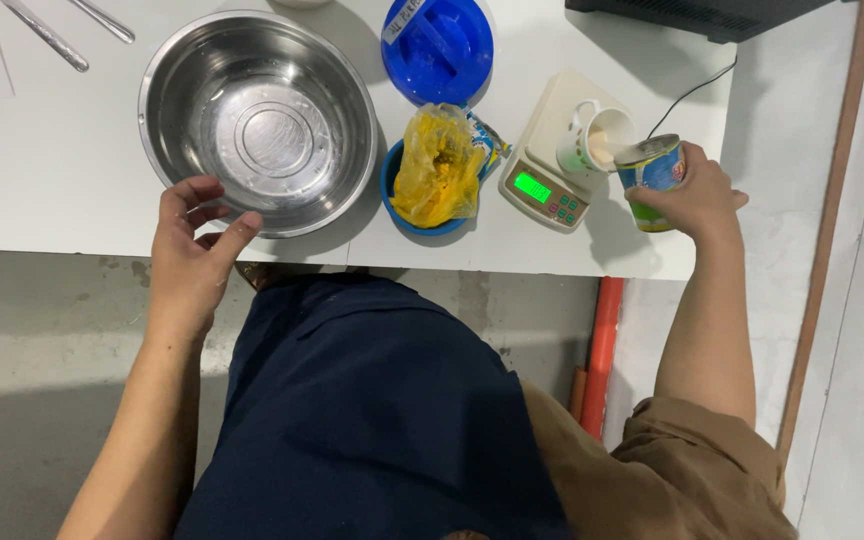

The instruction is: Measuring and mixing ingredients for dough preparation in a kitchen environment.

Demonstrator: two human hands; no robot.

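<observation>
Head view: I look straight down at my two hands over the white bench (pixel 72 170).
Right hand: my right hand (pixel 697 195) is closed around a small tin can (pixel 654 172) with a blue and yellow label; the can is tilted toward the cup.
Cup: a white cup (pixel 592 135) with a green pattern stands on the scale, just beside the can's open top; something pale is inside it.
Scale: a small white kitchen scale (pixel 552 165) sits near the right end of the bench, and its display glows green.
Left hand: my left hand (pixel 190 255) is half open and holds nothing firmly; thumb and fingertips rest at the near rim of the steel bowl.
Steel bowl: a large round steel bowl (pixel 260 120) stands on the bench; I see only a thin wet film inside.
Blue bowl: a small blue bowl (pixel 392 190) sits between the steel bowl and the scale, with a crumpled yellow plastic bag (pixel 437 165) in it.
Blue lid: a round blue lid (pixel 437 48) lies behind the yellow bag.
Far left: metal utensils (pixel 47 35) lie near the bench's back edge.
Far right: a dark box (pixel 702 15) sits at the back corner.
</observation>
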